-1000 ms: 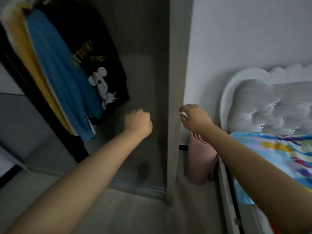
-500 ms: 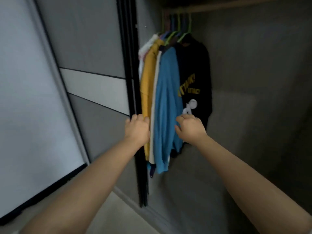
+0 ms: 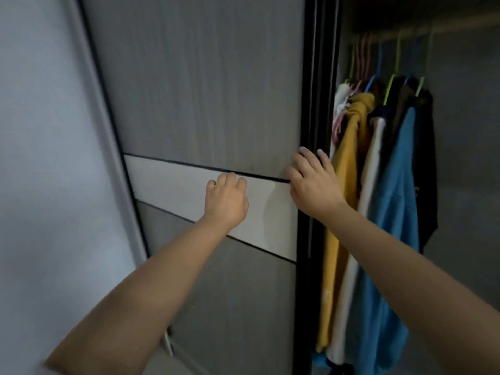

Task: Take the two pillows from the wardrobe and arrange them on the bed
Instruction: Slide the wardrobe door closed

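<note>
No pillow or bed is in view. The grey sliding wardrobe door (image 3: 205,85) with a white band across it fills the middle of the view. My left hand (image 3: 226,203) rests against that white band, fingers forward, holding nothing. My right hand (image 3: 313,185) is at the door's black right edge (image 3: 304,253), with the fingers hooked over the edge and the thumb on the front face. To the right of the edge the wardrobe stands open and dark.
Inside the open section, a yellow top (image 3: 343,190), a white garment (image 3: 370,185), a blue shirt (image 3: 397,201) and a black shirt (image 3: 427,169) hang on coloured hangers from a rail (image 3: 422,32). A pale wall (image 3: 46,158) lies to the left.
My view has swung left from the bed and open wardrobe to the sliding door. Both hands moved from the hanging clothes onto the door, the right one taking its edge.
</note>
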Demonstrator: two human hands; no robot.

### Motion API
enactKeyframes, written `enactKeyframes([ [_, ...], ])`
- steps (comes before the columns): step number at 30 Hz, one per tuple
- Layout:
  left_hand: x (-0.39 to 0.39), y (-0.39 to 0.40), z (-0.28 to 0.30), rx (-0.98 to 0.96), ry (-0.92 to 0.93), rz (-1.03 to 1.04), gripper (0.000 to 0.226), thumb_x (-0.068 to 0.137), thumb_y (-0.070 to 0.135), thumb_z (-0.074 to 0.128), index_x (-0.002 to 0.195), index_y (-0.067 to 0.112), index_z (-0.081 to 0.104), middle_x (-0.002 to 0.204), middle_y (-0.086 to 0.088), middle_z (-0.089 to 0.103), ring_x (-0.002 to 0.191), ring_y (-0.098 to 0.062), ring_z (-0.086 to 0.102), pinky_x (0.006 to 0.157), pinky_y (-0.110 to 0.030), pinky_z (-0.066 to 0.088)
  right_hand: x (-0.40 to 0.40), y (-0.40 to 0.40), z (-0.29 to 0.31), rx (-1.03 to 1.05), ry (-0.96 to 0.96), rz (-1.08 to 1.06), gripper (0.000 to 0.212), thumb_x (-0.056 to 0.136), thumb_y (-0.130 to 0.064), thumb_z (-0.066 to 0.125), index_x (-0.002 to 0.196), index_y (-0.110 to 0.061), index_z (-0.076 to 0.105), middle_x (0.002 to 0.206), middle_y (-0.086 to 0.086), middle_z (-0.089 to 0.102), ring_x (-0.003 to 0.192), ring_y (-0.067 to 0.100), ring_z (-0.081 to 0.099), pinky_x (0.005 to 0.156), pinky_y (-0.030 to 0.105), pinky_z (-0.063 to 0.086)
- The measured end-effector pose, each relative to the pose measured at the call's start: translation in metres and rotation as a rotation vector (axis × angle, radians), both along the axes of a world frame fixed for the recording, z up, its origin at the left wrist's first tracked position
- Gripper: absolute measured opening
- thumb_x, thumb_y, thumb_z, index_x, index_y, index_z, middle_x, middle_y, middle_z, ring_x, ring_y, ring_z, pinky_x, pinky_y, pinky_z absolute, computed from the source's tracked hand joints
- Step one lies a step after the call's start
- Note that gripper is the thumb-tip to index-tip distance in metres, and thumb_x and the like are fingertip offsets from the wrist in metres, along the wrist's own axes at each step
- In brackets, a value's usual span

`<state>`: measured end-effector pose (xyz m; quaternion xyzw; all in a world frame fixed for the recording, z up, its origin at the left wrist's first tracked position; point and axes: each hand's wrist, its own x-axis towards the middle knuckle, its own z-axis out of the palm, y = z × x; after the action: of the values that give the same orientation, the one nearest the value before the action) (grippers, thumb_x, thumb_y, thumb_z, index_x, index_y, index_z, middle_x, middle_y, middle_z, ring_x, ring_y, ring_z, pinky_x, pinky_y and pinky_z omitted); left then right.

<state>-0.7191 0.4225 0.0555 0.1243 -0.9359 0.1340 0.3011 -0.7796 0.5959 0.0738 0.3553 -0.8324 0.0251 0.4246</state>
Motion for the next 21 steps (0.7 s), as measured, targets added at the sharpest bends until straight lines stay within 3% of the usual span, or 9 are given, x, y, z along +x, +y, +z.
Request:
enactKeyframes([
  [3,-0.028,-0.041,0.006,0.005,0.054,-0.144,0.043,0.09,0.025,0.053,0.128,0.006,0.047,0.139,-0.016,0.045,0.129,-0.028,0.04,0.099,-0.04,0.038,-0.009,-0.024,0.006,0.062,0.084,-0.157,0.024,0.072,-0.009,0.071,0.095,-0.001,0.069,0.109,0.019,0.068,0.12,0.036,0.055,0.104,0.058,0.036],
  [5,-0.041,-0.055,0.01,0.032,0.08,-0.235,0.049,0.083,0.019,0.065,0.126,-0.001,0.052,0.138,-0.025,0.048,0.13,-0.036,0.044,0.099,-0.046,0.043,-0.012,-0.03,0.013,0.123,0.191,-0.208,0.021,0.06,-0.011,0.079,0.08,-0.006,0.072,0.09,0.014,0.074,0.101,0.032,0.067,0.094,0.055,0.047],
  [8,-0.058,-0.061,0.019,0.023,0.145,-0.386,0.057,0.061,0.012,0.086,0.109,-0.009,0.065,0.118,-0.034,0.062,0.108,-0.048,0.06,0.079,-0.056,0.054,-0.017,-0.03,0.023,0.252,0.28,-0.22,0.019,0.054,-0.014,0.083,0.07,-0.011,0.073,0.075,0.007,0.074,0.081,0.025,0.072,0.087,0.049,0.054],
  [11,-0.073,-0.056,0.025,0.032,0.212,-0.472,0.061,0.055,0.01,0.09,0.106,-0.012,0.066,0.114,-0.036,0.063,0.104,-0.052,0.061,0.075,-0.062,0.053,-0.019,-0.021,0.027,0.389,0.346,-0.214,0.012,0.062,-0.017,0.073,0.073,-0.015,0.074,0.078,0.001,0.075,0.083,0.02,0.072,0.088,0.042,0.056],
  [14,-0.081,-0.047,0.022,0.05,0.242,-0.498,0.057,0.062,0.012,0.085,0.108,-0.013,0.064,0.116,-0.039,0.06,0.105,-0.054,0.059,0.078,-0.065,0.05,-0.021,-0.018,0.026,0.443,0.352,-0.192,0.017,0.068,-0.02,0.058,0.075,-0.018,0.073,0.079,-0.001,0.074,0.085,0.018,0.072,0.089,0.039,0.055],
  [17,-0.086,-0.04,0.025,0.01,0.254,-0.537,0.05,0.078,0.026,0.051,0.108,-0.013,0.063,0.116,-0.039,0.061,0.105,-0.053,0.059,0.078,-0.065,0.052,-0.022,-0.014,0.026,0.44,0.351,-0.185,0.014,0.065,-0.022,0.061,0.073,-0.021,0.073,0.078,-0.004,0.074,0.085,0.016,0.072,0.089,0.038,0.055],
  [18,-0.085,-0.035,0.028,0.006,0.245,-0.544,0.05,0.079,0.025,0.051,0.108,-0.014,0.063,0.116,-0.039,0.06,0.105,-0.054,0.059,0.078,-0.065,0.051,-0.02,-0.01,0.028,0.434,0.32,-0.194,0.012,0.064,-0.022,0.064,0.072,-0.021,0.073,0.078,-0.004,0.074,0.085,0.016,0.072,0.089,0.038,0.055],
  [21,-0.081,-0.022,0.036,-0.015,0.282,-0.571,0.058,0.061,0.011,0.086,0.108,-0.015,0.063,0.116,-0.039,0.06,0.105,-0.055,0.058,0.079,-0.068,0.047,-0.013,0.006,0.027,0.439,0.331,-0.211,0.011,0.061,-0.02,0.07,0.071,-0.02,0.073,0.077,-0.002,0.074,0.084,0.017,0.072,0.088,0.039,0.056],
])
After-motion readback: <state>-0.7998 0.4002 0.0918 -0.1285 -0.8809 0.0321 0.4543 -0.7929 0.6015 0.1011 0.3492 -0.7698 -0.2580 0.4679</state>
